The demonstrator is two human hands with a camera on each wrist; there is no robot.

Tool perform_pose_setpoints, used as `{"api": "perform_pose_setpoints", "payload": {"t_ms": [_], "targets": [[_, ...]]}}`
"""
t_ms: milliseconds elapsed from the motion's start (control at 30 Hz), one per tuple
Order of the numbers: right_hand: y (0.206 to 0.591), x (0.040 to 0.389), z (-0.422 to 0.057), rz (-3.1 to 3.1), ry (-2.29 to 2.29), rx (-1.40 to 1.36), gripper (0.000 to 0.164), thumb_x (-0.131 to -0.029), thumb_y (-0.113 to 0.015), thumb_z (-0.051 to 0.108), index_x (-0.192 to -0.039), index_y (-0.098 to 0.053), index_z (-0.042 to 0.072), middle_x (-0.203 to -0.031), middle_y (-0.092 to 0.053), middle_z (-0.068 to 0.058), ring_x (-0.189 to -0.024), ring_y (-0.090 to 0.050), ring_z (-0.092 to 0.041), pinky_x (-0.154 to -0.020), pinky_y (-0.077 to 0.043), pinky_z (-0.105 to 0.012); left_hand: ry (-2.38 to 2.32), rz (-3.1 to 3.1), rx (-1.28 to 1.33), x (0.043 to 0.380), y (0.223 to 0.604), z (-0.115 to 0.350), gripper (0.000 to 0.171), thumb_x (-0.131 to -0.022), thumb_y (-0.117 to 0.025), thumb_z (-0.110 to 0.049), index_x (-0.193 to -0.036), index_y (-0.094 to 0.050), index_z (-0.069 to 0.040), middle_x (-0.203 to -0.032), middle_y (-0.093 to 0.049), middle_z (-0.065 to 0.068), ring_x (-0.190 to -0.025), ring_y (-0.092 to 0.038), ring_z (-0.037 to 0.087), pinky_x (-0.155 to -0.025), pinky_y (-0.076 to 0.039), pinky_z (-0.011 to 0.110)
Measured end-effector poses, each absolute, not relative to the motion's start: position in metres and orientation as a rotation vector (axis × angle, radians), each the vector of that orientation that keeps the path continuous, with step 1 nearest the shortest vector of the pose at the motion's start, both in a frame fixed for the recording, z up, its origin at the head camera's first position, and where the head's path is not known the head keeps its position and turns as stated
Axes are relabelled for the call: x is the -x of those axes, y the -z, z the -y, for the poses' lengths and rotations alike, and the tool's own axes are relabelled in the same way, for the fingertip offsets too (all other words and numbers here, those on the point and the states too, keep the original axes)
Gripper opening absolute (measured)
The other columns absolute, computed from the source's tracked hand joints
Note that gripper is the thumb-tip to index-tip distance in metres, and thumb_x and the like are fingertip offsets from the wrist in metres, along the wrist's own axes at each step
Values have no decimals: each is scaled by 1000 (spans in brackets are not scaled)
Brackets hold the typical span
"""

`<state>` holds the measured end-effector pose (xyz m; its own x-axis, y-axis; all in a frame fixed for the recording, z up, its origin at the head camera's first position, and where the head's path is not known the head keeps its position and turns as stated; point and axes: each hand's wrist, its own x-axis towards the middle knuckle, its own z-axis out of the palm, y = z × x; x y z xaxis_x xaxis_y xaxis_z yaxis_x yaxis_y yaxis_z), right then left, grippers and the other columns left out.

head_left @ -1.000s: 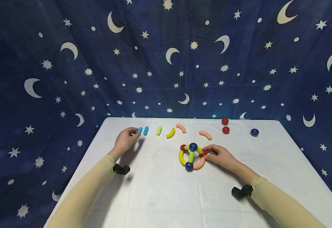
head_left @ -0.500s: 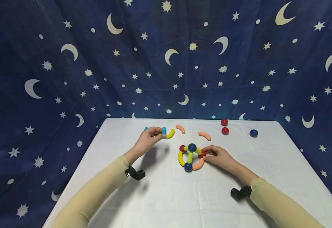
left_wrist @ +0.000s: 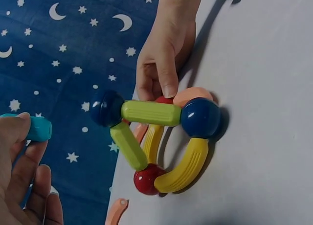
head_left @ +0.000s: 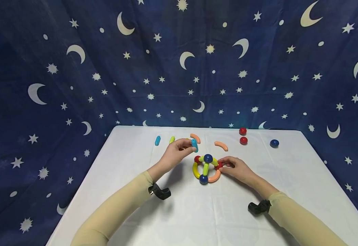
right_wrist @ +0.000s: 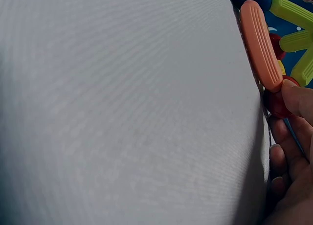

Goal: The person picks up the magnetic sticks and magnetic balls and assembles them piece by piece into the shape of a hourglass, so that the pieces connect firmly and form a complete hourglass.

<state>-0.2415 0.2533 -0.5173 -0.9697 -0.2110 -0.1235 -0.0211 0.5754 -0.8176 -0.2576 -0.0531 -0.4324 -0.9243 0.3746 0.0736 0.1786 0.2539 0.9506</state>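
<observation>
A short blue rod (head_left: 194, 145) is pinched upright between the thumb and fingers of my left hand (head_left: 173, 154), raised just behind and left of a ball-and-rod structure. That structure joins red and blue balls with curved yellow and orange rods around its base, and straight green rods (left_wrist: 151, 112) rise to a blue ball (head_left: 208, 158) on top. My right hand (head_left: 239, 169) pinches the red ball (right_wrist: 278, 103) at its right corner, beside the curved orange rod (right_wrist: 260, 45). In the left wrist view the blue rod (left_wrist: 40, 129) is partly covered by fingers.
Along the back lie another blue rod (head_left: 157, 140), a green rod (head_left: 172, 139) and two curved orange rods (head_left: 221, 146). A yellow rod is mostly hidden behind my left hand. Two red balls (head_left: 243, 140) and a blue ball (head_left: 274, 143) sit at the back right of the white table (head_left: 179, 218).
My left hand has lifted one blue rod from the back left and carried it rightward, close to the structure. The right hand keeps its hold on the red ball.
</observation>
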Motion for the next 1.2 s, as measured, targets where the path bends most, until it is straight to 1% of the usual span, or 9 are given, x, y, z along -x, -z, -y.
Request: {"api": "perform_pose_setpoints", "payload": {"t_ms": [133, 200, 433, 733, 800, 1000, 1200], "targets": [[521, 241, -254, -2610, 1357, 198, 44, -90, -79, 36, -127, -69, 15, -119, -67, -2, -109, -54, -24, -98, -44, -42, -1749, -2363, -554, 255, 436, 47, 28, -96, -74, -36, -120, -72, -21, -108, -71, -6, -99, -62, 19, -84, -52, 36], [523, 240, -254, -2612, 1356, 195, 44, -90, -79, 37, -127, -69, 15, -119, -67, -2, -109, -54, -24, -98, -44, -42, -1754, -2362, -571, 253, 438, 44, 27, -96, -74, -33, -119, -73, -19, -106, -72, -5, -98, -63, 19, -83, -52, 36], [527, 238, -255, -2598, 1353, 190, 46, -91, -79, 39, -128, -68, 14, -118, -67, 0, -108, -53, -23, -96, -45, -41, -1726, -2367, -568, 249, 445, 34, 24, -97, -73, -27, -119, -72, -16, -106, -73, -6, -98, -64, 21, -84, -52, 34], [523, 241, -255, -2620, 1359, 186, 45, -91, -78, 37, -129, -69, 15, -118, -67, -1, -109, -53, -23, -96, -44, -41, -1730, -2378, -604, 252, 444, 29, 25, -97, -74, -24, -118, -71, -12, -105, -73, -3, -98, -65, 27, -82, -53, 32], [523, 241, -255, -2623, 1361, 193, 44, -91, -78, 37, -128, -69, 15, -118, -67, 0, -108, -53, -23, -96, -45, -41, -1734, -2373, -605, 253, 444, 28, 26, -97, -74, -24, -119, -70, -11, -105, -73, -1, -97, -65, 26, -82, -53, 32], [522, 240, -254, -2613, 1378, 194, 44, -90, -79, 37, -127, -69, 15, -117, -67, 0, -108, -53, -23, -97, -45, -41, -1719, -2371, -594, 253, 446, 27, 26, -96, -74, -24, -119, -70, -12, -105, -73, -3, -94, -65, 17, -82, -53, 32], [522, 239, -255, -2614, 1378, 181, 44, -91, -78, 38, -128, -69, 15, -118, -67, 0, -110, -52, -23, -98, -45, -42, -1711, -2357, -580, 254, 449, 25, 28, -96, -74, -24, -120, -69, -11, -105, -73, -3, -95, -64, 16, -83, -54, 32]]}}
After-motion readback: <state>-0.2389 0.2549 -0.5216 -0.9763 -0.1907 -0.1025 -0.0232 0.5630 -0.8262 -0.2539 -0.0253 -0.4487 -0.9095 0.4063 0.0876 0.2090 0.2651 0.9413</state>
